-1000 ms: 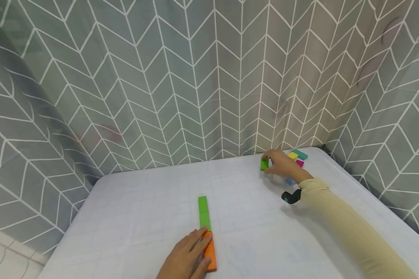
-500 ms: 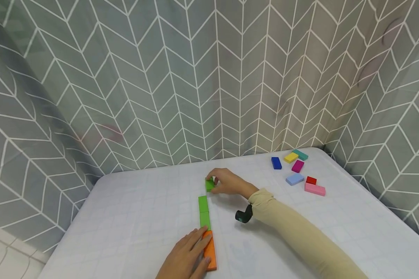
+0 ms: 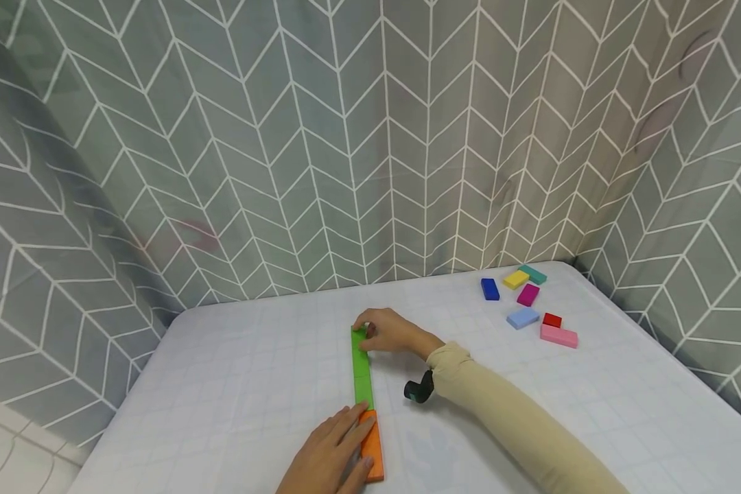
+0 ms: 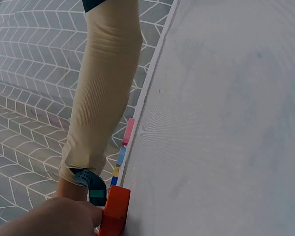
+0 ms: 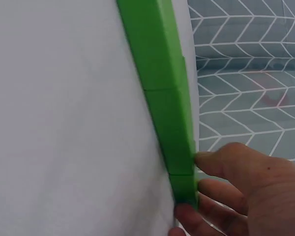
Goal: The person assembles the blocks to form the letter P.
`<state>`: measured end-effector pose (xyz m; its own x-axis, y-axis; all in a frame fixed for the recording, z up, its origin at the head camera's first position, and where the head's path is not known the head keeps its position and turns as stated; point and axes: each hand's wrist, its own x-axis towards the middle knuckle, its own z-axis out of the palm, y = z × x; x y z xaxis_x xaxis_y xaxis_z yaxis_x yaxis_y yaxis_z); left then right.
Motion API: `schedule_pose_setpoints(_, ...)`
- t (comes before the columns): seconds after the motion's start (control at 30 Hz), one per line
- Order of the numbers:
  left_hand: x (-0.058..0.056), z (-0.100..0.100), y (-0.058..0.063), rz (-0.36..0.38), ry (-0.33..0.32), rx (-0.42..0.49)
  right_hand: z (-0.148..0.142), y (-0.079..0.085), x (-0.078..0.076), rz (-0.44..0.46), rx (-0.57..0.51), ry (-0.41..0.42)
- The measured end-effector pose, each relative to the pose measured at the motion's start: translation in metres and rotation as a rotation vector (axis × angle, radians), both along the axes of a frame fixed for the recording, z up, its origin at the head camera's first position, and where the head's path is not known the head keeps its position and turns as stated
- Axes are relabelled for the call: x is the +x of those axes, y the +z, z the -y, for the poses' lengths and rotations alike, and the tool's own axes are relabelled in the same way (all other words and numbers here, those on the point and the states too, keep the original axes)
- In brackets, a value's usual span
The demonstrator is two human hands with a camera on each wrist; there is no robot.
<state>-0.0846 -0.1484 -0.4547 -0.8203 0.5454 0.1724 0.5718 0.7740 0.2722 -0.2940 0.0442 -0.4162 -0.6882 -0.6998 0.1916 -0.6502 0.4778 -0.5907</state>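
A straight row of green blocks [image 3: 362,370] runs away from an orange block [image 3: 374,456] on the white table. My left hand [image 3: 327,449] rests on the orange block with extended fingers. Its thumb lies along that orange block [image 4: 116,209] in the left wrist view. At the far end of the row, my right hand [image 3: 395,333] pinches another green block [image 3: 358,335] between thumb and fingers. In the right wrist view, this end green block [image 5: 183,186] meets the one before it at a thin seam, and fingertips partly cover it.
Toward the table's back right corner lie loose blocks: blue [image 3: 490,289], yellow [image 3: 515,279], teal [image 3: 533,274], magenta [image 3: 527,295], light blue [image 3: 523,317], red [image 3: 552,320] and pink [image 3: 558,335]. A patterned curtain [image 3: 370,151] hangs behind the table.
My right hand has carried the green block from the loose blocks at right to the row's far end, where it now lines up. My left hand stays on the orange block.
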Motion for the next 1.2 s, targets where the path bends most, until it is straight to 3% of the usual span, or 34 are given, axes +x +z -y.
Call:
schedule_pose_setpoints(0.33,0.0,0.001,-0.005,-0.069,0.007,0.024,-0.027,0.002,0.025,-0.057,-0.042,-0.024)
schedule_pose_setpoints(0.53,-0.001,0.002,-0.01,-0.194,-0.01,0.03,-0.083,0.007,0.044,-0.113,-0.068,-0.098)
schedule_pose_setpoints(0.67,-0.002,0.001,-0.016,-0.316,-0.03,0.056,-0.132,0.006,0.048,-0.159,-0.03,-0.232)
schedule_pose_setpoints(0.93,-0.001,0.0,-0.021,-0.352,-0.026,0.066,-0.216,-0.008,0.034,-0.164,0.097,-0.509)
schedule_pose_setpoints(1.2,-0.002,0.001,-0.015,-0.325,-0.029,0.065,-0.247,-0.002,0.005,-0.144,0.16,-0.575)
